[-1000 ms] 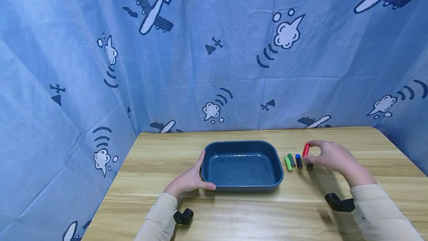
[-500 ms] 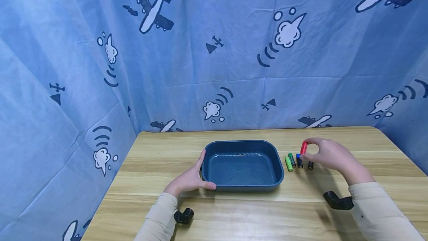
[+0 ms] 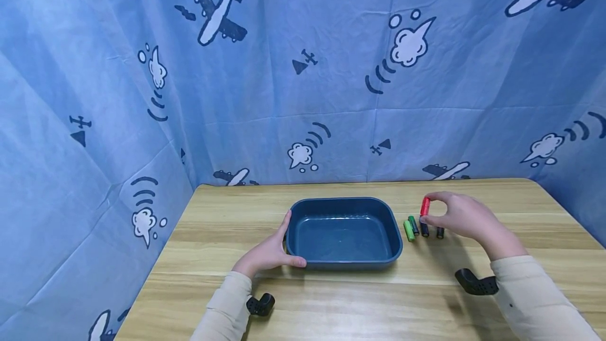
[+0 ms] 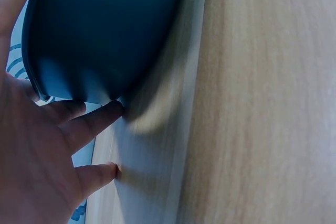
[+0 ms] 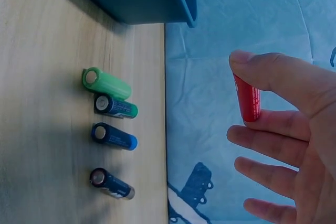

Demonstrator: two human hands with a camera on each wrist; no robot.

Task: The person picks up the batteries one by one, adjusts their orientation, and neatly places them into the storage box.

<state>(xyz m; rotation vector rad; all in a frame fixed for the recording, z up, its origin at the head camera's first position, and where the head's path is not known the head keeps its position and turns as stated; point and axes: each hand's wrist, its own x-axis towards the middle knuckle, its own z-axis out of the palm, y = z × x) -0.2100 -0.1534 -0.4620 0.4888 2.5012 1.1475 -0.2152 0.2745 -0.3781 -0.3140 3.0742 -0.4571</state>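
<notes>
Resting on a pale wooden table (image 3: 331, 304), a dark blue tub (image 3: 343, 241) is touched at its left end by the left hand (image 3: 267, 251), whose fingers are spread and nearly straight, with the thumb laid by the near left corner. Right of the tub, a red battery (image 5: 248, 99) is pinched at its two ends between thumb and index finger of the right hand (image 3: 456, 217), and is held raised above the table. Lower, on the wood, are laid, from left to right, a light green battery (image 5: 109, 83), a green-ended battery (image 5: 116, 106) touching it, a blue-ended battery (image 5: 114, 136) and, a little apart, a dark battery (image 5: 111, 183). Patterned blue cloth (image 3: 255, 93) is hung at the far side. The red battery could be lost from the pinch if its ends were pressed unevenly, and the others could be set rolling by its fall. If carried left too low, it could be knocked against the tub's right wall; by a firmer push from the left, the tub could be slid askew.
</notes>
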